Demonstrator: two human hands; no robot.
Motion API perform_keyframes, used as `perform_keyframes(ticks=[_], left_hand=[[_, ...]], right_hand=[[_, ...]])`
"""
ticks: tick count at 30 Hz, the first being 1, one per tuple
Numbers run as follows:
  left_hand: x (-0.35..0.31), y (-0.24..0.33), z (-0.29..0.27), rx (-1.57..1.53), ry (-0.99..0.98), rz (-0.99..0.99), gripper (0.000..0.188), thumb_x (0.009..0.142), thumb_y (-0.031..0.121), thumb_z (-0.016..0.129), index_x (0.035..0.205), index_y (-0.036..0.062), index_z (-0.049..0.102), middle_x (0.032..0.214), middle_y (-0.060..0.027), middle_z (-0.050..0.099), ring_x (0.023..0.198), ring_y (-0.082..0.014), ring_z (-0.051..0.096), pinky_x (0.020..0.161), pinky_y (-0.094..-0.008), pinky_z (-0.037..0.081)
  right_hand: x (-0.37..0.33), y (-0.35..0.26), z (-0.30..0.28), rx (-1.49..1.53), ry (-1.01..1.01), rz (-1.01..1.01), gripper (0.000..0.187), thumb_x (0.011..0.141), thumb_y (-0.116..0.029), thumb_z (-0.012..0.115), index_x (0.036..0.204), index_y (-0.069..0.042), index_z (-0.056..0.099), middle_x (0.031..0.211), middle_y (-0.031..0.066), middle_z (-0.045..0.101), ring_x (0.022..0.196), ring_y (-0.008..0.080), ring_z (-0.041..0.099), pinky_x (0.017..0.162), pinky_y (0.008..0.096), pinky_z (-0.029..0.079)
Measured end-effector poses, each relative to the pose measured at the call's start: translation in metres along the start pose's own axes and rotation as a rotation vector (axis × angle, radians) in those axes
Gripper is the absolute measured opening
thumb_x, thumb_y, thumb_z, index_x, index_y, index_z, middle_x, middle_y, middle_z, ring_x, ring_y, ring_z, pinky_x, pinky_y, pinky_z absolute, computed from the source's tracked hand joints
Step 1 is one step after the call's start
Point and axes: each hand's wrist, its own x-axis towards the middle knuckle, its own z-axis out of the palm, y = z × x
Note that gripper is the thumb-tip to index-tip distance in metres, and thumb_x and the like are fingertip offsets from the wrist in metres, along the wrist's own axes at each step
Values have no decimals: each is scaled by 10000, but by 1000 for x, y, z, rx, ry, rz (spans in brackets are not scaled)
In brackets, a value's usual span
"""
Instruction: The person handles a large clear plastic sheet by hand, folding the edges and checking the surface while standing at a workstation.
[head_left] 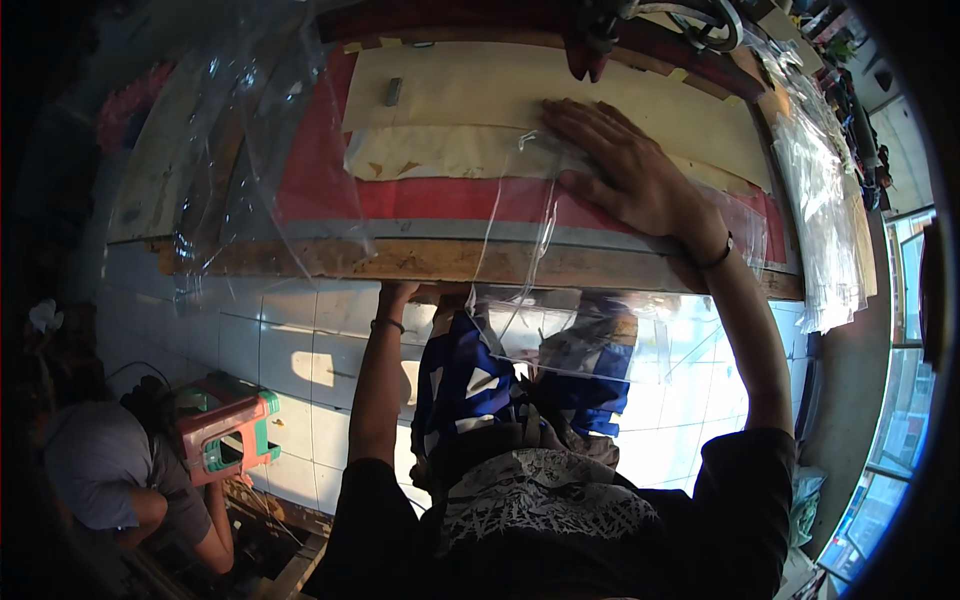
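Note:
My right hand (625, 170) lies flat with its fingers stretched out, at the far side of a clear plastic sheet (515, 235). The sheet drapes over the table's wooden front edge and hangs down in front of my legs. Beneath it are a cream-coloured board (460, 85) with a torn paper strip (430, 152) along its near side, and a red surface (420, 198). My left hand (398, 289) reaches under the table's edge, so its fingers are hidden. A small metal piece (394, 92) rests on the board.
Over the far side hangs a dark metal machine part (590, 50). More clear plastic (270, 190) lies at the left, and a stack of clear sheets (825, 220) overhangs the right end. A co-worker (110, 470) bends beside a red and green stool (225, 430) at lower left.

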Motion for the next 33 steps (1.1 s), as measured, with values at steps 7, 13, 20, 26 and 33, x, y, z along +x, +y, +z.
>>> perform_keyframes(ticks=[7,13,20,26,33], left_hand=[[-19,5,13,155,6,-9,591,900,459,482,1306,33,522,1307,-225,541,1178,-407,512,1026,-472,369],[6,-2,5,169,-9,-27,595,896,459,490,1313,34,514,1312,-221,539,1192,-403,501,1033,-471,360],[3,0,5,195,-13,-11,601,892,458,500,1320,36,506,1317,-218,536,1208,-399,487,1041,-468,349],[-2,9,16,198,4,-3,607,888,458,508,1327,38,498,1321,-215,534,1221,-395,476,1048,-467,340],[-21,11,19,191,32,-1,615,884,457,518,1334,40,489,1326,-211,531,1237,-390,463,1057,-465,329]], right_hand=[[2,5,3,50,66,-31,506,944,-376,506,1287,-5,525,1386,167,487,1308,321,434,1125,431,301],[3,5,6,87,101,-31,495,930,-362,528,1276,-8,531,1383,162,492,1293,314,452,1121,434,310],[-1,10,7,134,138,-18,503,915,-374,543,1275,-22,528,1350,162,517,1274,317,468,1123,426,311],[0,15,10,142,161,-88,506,915,-378,543,1255,-4,537,1335,165,530,1257,328,481,1112,423,329],[-4,13,10,138,196,-55,482,917,-355,553,1239,4,552,1303,174,552,1207,331,524,1051,402,401]])
